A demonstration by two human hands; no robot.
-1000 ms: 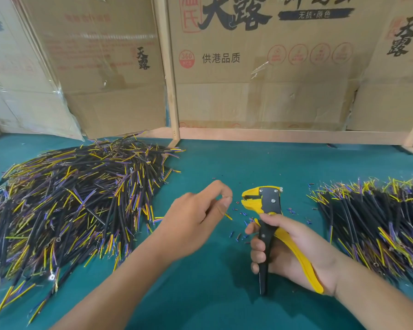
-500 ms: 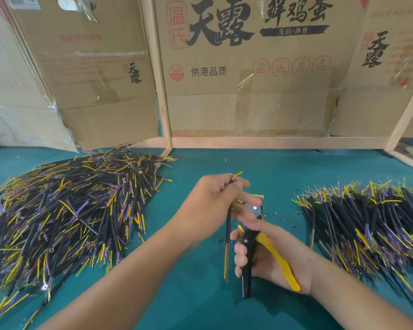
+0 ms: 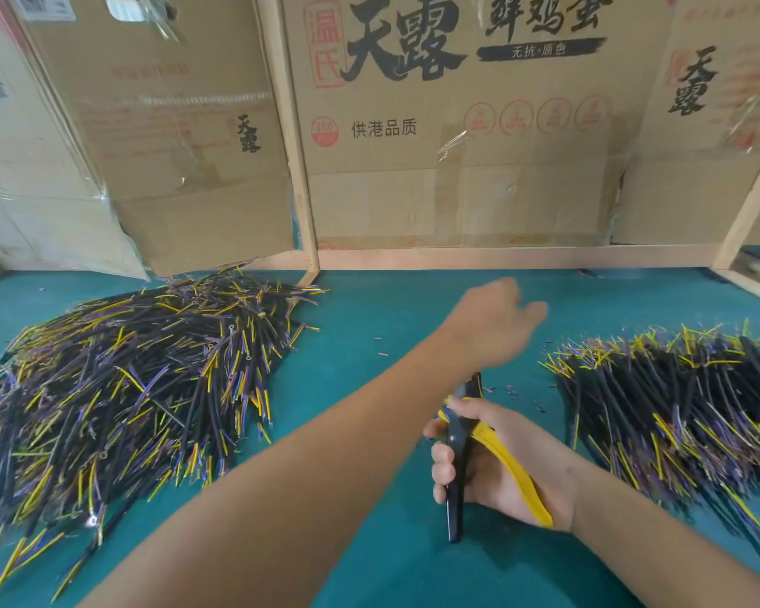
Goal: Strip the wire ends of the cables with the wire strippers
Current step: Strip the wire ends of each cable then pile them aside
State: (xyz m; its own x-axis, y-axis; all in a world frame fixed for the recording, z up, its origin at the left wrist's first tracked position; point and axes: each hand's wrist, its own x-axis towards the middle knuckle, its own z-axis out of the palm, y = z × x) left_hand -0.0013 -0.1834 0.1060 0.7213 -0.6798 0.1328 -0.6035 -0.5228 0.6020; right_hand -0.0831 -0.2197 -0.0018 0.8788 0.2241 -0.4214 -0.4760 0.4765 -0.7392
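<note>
A green table (image 3: 369, 326) is backed by cardboard boxes (image 3: 457, 168). Cable piles are located at 9 o'clock (image 3: 119, 388) and 3 o'clock (image 3: 676, 401). The wire strippers (image 3: 461, 449) are gripped by the right hand (image 3: 501, 467) at 5 o'clock. The left hand (image 3: 496, 322) is blurred; its finger state cannot be determined. Small insulation scraps (image 3: 510, 390) are scattered beside the tool.

left hand (image 3: 496, 324) reaching, blurred, right hand (image 3: 499, 465) gripping

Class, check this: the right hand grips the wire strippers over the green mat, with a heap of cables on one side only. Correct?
Not quite. The head view shows cable heaps on both sides: left heap and right heap. The right hand does grip the wire strippers over the green mat.
</note>
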